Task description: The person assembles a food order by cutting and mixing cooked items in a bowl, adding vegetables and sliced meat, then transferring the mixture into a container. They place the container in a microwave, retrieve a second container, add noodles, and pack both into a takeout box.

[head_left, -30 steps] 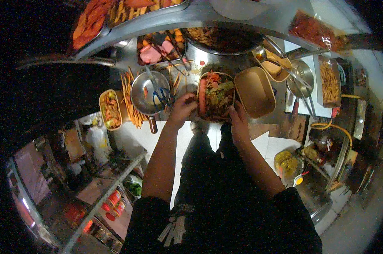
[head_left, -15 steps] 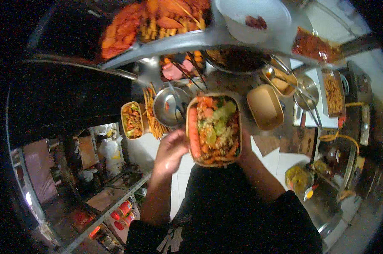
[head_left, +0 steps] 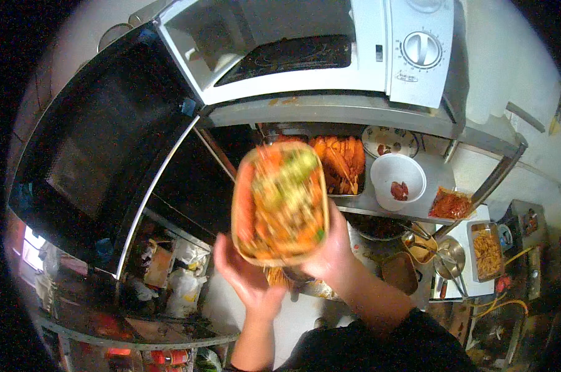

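On my remote head view I note one kraft-paper food box [head_left: 276, 262] at centre, raised, its mixed food [head_left: 283, 208] blurred. The right hand [head_left: 330, 251], at the box's 4 to 5 o'clock, is closed around its lower corner. The left hand [head_left: 250, 279], at 7 o'clock, is cupped half-open; I cannot tell whether it touches. A white microwave [head_left: 317, 87] stands at 12 o'clock, its door [head_left: 100, 164] swung wide toward 9 to 10; orange skewers [head_left: 342, 158] lie at 2.
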Available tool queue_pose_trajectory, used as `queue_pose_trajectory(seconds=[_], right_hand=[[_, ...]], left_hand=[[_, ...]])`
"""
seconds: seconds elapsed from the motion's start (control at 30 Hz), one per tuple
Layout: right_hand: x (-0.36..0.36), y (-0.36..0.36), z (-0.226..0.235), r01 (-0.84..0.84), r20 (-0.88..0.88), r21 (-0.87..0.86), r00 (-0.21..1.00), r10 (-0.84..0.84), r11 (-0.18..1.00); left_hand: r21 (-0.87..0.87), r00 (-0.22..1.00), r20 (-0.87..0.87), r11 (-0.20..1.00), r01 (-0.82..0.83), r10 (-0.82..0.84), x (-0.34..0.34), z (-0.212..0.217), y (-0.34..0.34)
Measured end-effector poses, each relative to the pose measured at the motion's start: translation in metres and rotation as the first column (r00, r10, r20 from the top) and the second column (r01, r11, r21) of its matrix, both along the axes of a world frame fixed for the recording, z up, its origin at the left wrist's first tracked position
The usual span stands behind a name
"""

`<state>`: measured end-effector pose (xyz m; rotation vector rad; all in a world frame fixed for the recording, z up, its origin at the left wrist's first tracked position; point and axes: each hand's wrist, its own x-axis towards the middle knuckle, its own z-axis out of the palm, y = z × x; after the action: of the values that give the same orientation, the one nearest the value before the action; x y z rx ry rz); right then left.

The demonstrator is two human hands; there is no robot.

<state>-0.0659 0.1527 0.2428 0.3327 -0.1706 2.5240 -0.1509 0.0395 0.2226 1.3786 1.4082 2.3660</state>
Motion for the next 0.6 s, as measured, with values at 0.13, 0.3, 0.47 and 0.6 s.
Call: queue_pose_trajectory(seconds=[0.13,0.3,0.47,0.6], right_hand=[[-0.036,0.032,0.092,0.107,0.003,0.128,0.994,-0.108,0.986],[-0.058,0.067,0.151,0.282,0.065,0.207,0.952,-0.301,0.937],[-0.065,0.101,0.167,0.330,0.191,0.191,0.912,-0.364,0.925],[-0.051,0.115,0.133,0.212,0.259,0.389,0.909,-0.327,0.897]], left_hand=[[0.115,0.951,-0.232,0.977,-0.180,0.203,-0.014,0.077,0.059],[0.073,0.848,-0.378,0.926,-0.371,0.370,-0.029,0.152,0.107],[0.006,0.871,-0.419,0.960,-0.279,0.256,-0.053,0.175,0.151],[0.022,0.798,-0.495,0.923,-0.385,0.344,-0.073,0.191,0.187]])
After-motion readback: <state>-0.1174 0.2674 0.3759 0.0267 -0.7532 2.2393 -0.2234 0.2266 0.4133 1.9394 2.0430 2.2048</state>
